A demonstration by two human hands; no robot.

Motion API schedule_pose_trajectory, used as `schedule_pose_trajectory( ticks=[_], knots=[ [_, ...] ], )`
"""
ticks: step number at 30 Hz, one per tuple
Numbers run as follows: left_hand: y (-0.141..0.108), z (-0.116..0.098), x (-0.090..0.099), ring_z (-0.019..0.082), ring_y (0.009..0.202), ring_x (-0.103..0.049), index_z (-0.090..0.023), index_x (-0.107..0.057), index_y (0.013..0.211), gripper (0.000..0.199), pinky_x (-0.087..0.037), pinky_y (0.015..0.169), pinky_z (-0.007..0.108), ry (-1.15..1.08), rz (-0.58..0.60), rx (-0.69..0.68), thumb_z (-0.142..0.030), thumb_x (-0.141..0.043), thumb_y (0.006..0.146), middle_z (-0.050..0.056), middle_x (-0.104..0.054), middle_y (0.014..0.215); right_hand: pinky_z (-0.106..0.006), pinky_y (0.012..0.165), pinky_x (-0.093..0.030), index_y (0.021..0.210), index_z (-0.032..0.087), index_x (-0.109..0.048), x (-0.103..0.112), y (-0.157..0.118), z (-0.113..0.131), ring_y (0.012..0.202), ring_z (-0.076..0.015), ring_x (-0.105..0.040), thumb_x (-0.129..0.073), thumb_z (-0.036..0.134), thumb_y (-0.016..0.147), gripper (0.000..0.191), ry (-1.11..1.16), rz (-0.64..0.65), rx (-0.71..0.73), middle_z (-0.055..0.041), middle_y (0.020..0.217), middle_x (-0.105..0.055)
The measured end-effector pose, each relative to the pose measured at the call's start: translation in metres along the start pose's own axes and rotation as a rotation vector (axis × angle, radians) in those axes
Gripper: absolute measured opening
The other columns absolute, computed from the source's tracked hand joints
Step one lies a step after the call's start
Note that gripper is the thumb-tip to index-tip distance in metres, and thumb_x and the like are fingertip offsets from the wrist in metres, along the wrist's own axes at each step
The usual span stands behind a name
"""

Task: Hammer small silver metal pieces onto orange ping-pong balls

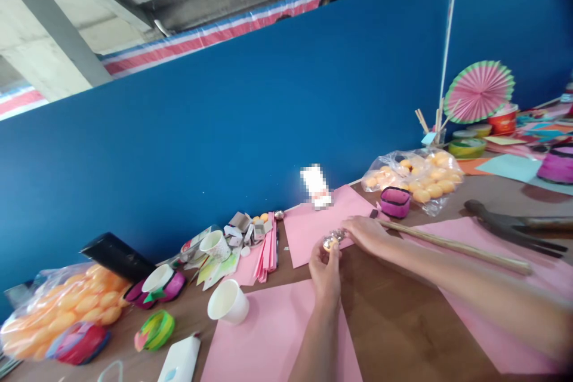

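A small cluster of shiny silver balls (pixel 335 237), bell-like, with a yellow-orange bit at its lower side, is held up over the table. My left hand (pixel 325 274) pinches it from below between thumb and fingers. From the other side, my right hand (pixel 367 234) has its fingertips closed at the cluster's right edge; what exactly they grip is too small to make out. Behind both hands lies a sheet of pink paper (pixel 304 236). A wooden stick (pixel 456 246) passes by my right wrist. Nearer to me, a white paper cup (pixel 228 302) stands on another pink sheet (pixel 268 340).
A blue partition (pixel 224 131) closes off the table's back. Bags of orange balls (pixel 76 304) lie at left and right. A hammer (pixel 505 230) rests at the right, beyond a magenta ring-shaped band (pixel 394 202). Pink paper strips (pixel 267 250) and small boxes sit left of centre.
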State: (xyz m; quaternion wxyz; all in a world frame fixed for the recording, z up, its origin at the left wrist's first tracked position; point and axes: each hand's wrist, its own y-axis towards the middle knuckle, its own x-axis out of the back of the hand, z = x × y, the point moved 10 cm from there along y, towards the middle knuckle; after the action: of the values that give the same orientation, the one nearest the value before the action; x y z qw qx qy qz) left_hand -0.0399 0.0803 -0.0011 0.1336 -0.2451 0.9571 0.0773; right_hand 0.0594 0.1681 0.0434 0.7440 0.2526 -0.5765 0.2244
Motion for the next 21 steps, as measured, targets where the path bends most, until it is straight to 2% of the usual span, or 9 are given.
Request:
schedule_pose_trajectory(
  ticks=[5, 10, 14, 21],
  knots=[
    [0.000, 0.002, 0.001, 0.016, 0.083, -0.060, -0.014, -0.057, 0.107, 0.045, -0.049, 0.075, 0.028, 0.007, -0.013, 0.012, -0.038, -0.064, 0.070, 0.008, -0.063, 0.094, -0.024, 0.060, -0.035, 0.091, 0.020, -0.055, -0.006, 0.003, -0.004, 0.084, -0.0195, -0.059, -0.046, 0.019, 0.082, 0.013, -0.030, 0.007, -0.041, -0.0061, 0.086, -0.063],
    [0.000, 0.002, 0.000, 0.016, 0.085, -0.060, -0.013, -0.055, 0.110, 0.045, -0.048, 0.075, 0.028, 0.026, 0.000, 0.008, -0.037, -0.062, 0.072, 0.009, -0.062, 0.096, -0.025, 0.057, -0.034, 0.096, 0.019, -0.052, 0.000, 0.000, -0.005, 0.077, -0.0205, -0.059, -0.042, 0.019, 0.084, 0.016, -0.054, 0.002, -0.042, -0.0076, 0.084, -0.063],
    [0.000, 0.002, -0.001, 0.016, 0.087, -0.059, -0.014, -0.055, 0.109, 0.043, -0.048, 0.076, 0.028, 0.020, 0.013, 0.004, -0.037, -0.061, 0.073, 0.009, -0.062, 0.099, -0.025, 0.058, -0.033, 0.089, 0.019, -0.056, 0.004, -0.003, 0.000, 0.080, -0.0205, -0.058, -0.045, 0.019, 0.082, 0.013, -0.041, 0.002, 0.005, -0.0075, 0.088, -0.062],
    [0.001, 0.003, -0.001, 0.016, 0.086, -0.059, -0.014, -0.055, 0.109, 0.043, -0.048, 0.075, 0.028, 0.012, 0.012, 0.009, -0.036, -0.063, 0.072, 0.009, -0.062, 0.099, -0.024, 0.056, -0.032, 0.077, 0.017, -0.058, 0.008, -0.001, 0.001, 0.073, -0.0195, -0.059, -0.046, 0.016, 0.078, 0.012, 0.044, -0.041, 0.019, -0.0077, 0.080, -0.062]
  ],
)
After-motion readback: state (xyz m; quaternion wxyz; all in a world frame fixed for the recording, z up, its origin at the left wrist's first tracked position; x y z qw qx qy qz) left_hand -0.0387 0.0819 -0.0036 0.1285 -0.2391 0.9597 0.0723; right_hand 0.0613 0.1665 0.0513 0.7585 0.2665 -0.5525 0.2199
